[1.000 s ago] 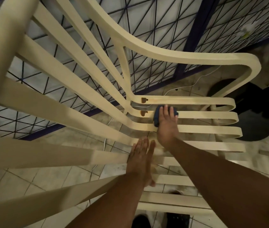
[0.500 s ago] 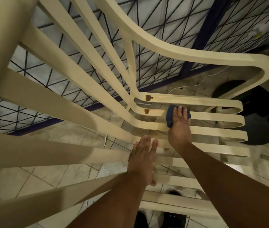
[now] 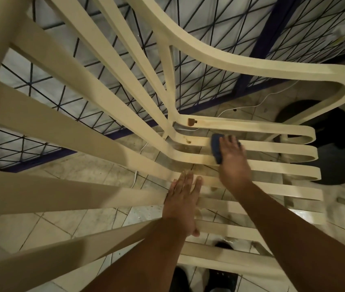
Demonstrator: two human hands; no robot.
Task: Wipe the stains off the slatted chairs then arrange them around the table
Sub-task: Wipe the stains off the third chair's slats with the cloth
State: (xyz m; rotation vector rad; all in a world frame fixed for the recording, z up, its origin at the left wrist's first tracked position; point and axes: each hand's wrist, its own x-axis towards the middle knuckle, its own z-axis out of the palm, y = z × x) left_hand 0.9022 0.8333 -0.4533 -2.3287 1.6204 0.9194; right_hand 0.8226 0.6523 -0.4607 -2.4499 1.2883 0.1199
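A cream slatted chair (image 3: 230, 60) fills the view from above, its back slats at the left and seat slats at the right. A brown stain (image 3: 191, 122) marks the far seat slat, and a smaller stain (image 3: 188, 141) sits on the slat below it. My right hand (image 3: 233, 163) presses a blue cloth (image 3: 216, 148) flat onto the seat slats with straight fingers, just right of the stains. My left hand (image 3: 183, 204) rests flat on nearer seat slats, fingers straight and together.
A dark blue wire-mesh fence (image 3: 104, 85) stands behind the chair. A black round base (image 3: 336, 157) lies on the tiled floor at the right. A white cable (image 3: 251, 106) runs along the floor by the fence. My dark shoes (image 3: 222, 279) show at the bottom.
My right hand has slid the blue cloth a little to the right along the seat slats. The left hand has stayed in place on the slats.
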